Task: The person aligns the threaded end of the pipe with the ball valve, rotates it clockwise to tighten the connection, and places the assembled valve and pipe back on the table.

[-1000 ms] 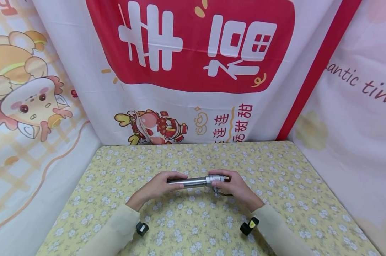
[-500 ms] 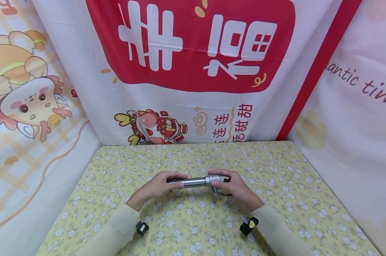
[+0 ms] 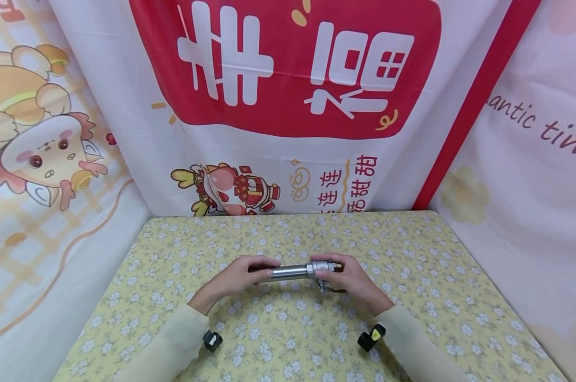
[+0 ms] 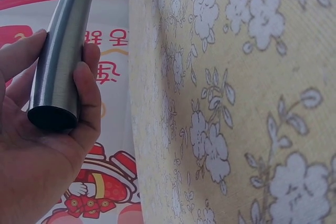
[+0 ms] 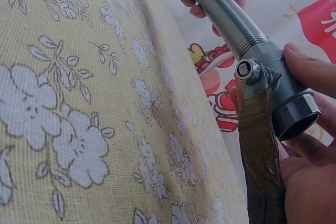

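In the head view, a steel pipe (image 3: pixel 289 272) runs sideways between the two hands, over the middle of the table. My left hand (image 3: pixel 242 273) grips its left end, thumb on the near side and fingers round the far side. The pipe's dark end (image 4: pixel 52 118) faces the left wrist camera. At its right end, screw threads (image 5: pixel 253 45) enter a metal ball valve (image 5: pixel 281 74). My right hand (image 3: pixel 347 273) holds the valve body between thumb and fingers. A brown-covered lever handle (image 5: pixel 258 156) hangs from the valve beside a nut (image 5: pixel 247 70).
A yellow floral cloth (image 3: pixel 288 329) covers the table. Behind it hangs a white curtain with a red panel (image 3: pixel 288 69), and printed curtains stand on both sides. Small black devices sit on the left wrist (image 3: pixel 212 340) and the right wrist (image 3: pixel 371 337).
The left thumb has shifted a little up and round the pipe, and the left fingers have turned slightly. The right hand and the valve stay in place.
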Tool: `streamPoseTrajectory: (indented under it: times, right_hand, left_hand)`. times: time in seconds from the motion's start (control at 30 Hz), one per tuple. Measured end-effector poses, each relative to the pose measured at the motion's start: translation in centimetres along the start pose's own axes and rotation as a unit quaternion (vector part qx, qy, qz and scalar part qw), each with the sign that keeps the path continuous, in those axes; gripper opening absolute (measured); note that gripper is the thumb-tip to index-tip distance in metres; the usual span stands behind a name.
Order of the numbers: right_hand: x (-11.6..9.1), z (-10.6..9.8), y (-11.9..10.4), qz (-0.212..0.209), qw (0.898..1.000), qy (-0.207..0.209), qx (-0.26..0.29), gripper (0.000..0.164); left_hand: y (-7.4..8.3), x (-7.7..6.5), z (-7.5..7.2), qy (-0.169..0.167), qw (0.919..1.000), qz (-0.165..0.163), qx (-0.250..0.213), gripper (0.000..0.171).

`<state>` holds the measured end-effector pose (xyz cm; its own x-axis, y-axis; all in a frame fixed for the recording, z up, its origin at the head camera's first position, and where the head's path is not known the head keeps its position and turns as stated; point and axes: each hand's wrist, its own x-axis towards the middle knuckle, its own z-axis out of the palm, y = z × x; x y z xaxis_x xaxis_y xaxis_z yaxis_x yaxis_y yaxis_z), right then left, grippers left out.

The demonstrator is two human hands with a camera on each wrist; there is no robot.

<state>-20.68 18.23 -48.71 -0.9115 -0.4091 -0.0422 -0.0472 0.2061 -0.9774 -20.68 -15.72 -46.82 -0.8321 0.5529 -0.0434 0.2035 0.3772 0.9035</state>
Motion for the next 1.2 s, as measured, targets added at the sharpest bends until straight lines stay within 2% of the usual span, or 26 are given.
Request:
streamPoseTrajectory:
  times: [0.47,1.2]
  right_hand:
    - [-0.08,-0.13,0.14,0.002,1.0,-0.003,0.002,0.057]
    - [-0.26,-0.06,0.04,0.002,1.0,-0.003,0.01,0.054]
  left_hand:
    - [0.04,0.13,0.14,0.003,1.0,0.004,-0.005,0.034]
    - [0.07,0.3,0.29,0.01,0.9998,0.003,0.019,0.036]
